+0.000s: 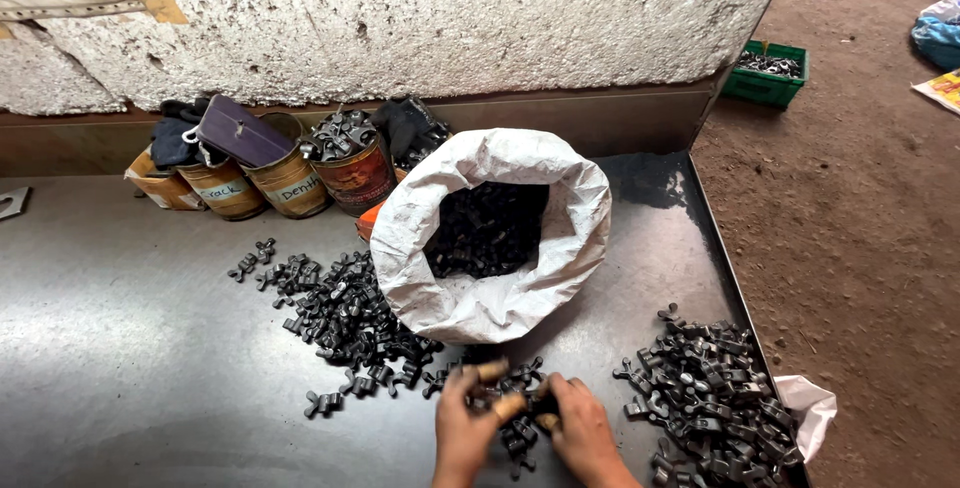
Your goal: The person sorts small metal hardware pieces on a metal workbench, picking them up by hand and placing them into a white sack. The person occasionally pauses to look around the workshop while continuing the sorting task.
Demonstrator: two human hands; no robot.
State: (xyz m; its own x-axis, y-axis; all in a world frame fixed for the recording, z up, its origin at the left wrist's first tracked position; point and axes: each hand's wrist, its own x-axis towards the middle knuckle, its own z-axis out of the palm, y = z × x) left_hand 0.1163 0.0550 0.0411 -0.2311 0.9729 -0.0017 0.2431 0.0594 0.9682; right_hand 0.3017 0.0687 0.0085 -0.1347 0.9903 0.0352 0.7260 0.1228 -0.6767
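Both my hands are at the near edge of a metal table, meeting over a small heap of dark metal parts. My left hand pinches one small dark metal part between capped fingertips. My right hand holds the same cluster from the right, its fingertips also capped. A white woven sack full of dark parts stands just beyond my hands, its mouth rolled open. A spread of loose dark parts lies left of the sack. Another pile of parts lies to the right.
Several rusty tins stand along the back wall, one heaped with metal parts, others topped with dark gloves and a purple case. A green crate sits on the dirt floor at right. White sacking hangs off the table's right edge.
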